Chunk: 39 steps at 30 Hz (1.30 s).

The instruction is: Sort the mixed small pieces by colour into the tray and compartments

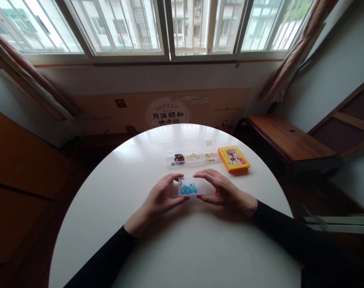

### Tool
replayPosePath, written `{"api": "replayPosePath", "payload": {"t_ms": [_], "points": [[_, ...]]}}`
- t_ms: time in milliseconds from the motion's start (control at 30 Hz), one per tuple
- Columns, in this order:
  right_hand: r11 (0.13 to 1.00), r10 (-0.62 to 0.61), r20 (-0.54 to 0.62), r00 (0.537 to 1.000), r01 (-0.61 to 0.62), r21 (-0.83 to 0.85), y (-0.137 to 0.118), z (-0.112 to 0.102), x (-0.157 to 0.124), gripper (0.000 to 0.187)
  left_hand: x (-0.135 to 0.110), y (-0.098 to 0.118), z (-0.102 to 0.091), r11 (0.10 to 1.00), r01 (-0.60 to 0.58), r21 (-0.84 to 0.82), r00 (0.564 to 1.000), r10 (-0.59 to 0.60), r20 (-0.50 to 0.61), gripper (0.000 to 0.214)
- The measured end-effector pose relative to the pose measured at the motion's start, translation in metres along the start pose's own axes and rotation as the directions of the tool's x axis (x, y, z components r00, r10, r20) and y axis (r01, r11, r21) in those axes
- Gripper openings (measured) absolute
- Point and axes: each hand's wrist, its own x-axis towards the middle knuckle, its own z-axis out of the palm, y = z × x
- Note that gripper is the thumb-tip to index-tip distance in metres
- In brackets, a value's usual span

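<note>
A small clear plastic box (201, 185) with many tiny blue pieces (189, 189) inside is held between my two hands over the white table. My left hand (162, 196) grips its left end, thumb at the near edge and fingers at the far edge. At the right end, my right hand (222, 190) holds it the same way. Just beyond stands an open clear compartment case (169, 161), its lids raised. Dark brown pieces (179, 158), pale yellow pieces (193, 156) and a few deeper yellow pieces (210, 155) lie in its separate compartments.
A yellow-orange box (234, 159) with a printed label lies right of the case. The round white table (109, 212) has its far edge near a printed cardboard panel (127, 110). A wooden bench (292, 134) stands to the right, and an orange-brown cabinet (19, 180) to the left.
</note>
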Motion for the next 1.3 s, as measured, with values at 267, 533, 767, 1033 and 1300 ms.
{"api": "replayPosePath", "payload": {"t_ms": [267, 533, 767, 1033, 1300], "points": [[0.999, -0.026, -0.016, 1.0, 0.026, 0.038, -0.004, -0.006, 0.001, 0.056, -0.002, -0.005, 0.004, 0.998, 0.037, -0.043, 0.999, -0.039, -0.035, 0.071], [0.977, 0.11, -0.335, 0.936, -0.165, -0.138, 0.019, -0.047, -0.006, 0.044, -0.002, -0.006, 0.002, 0.998, 0.046, 0.043, 0.997, -0.044, -0.056, 0.048], [0.843, 0.306, -0.586, 0.751, -0.499, -0.2, 0.064, -0.074, -0.03, 0.057, -0.001, -0.005, 0.001, 0.998, 0.054, 0.038, 0.998, -0.052, -0.034, 0.043], [0.652, 0.471, -0.6, 0.647, -0.713, -0.257, 0.092, -0.069, -0.046, 0.071, -0.001, -0.005, 0.001, 0.996, 0.065, 0.055, 0.998, -0.064, -0.021, 0.041], [0.611, 0.472, -0.605, 0.641, -0.733, -0.3, 0.093, -0.066, -0.045, 0.069, 0.0, -0.004, 0.002, 0.995, 0.082, 0.048, 0.997, -0.082, -0.014, 0.04]]}}
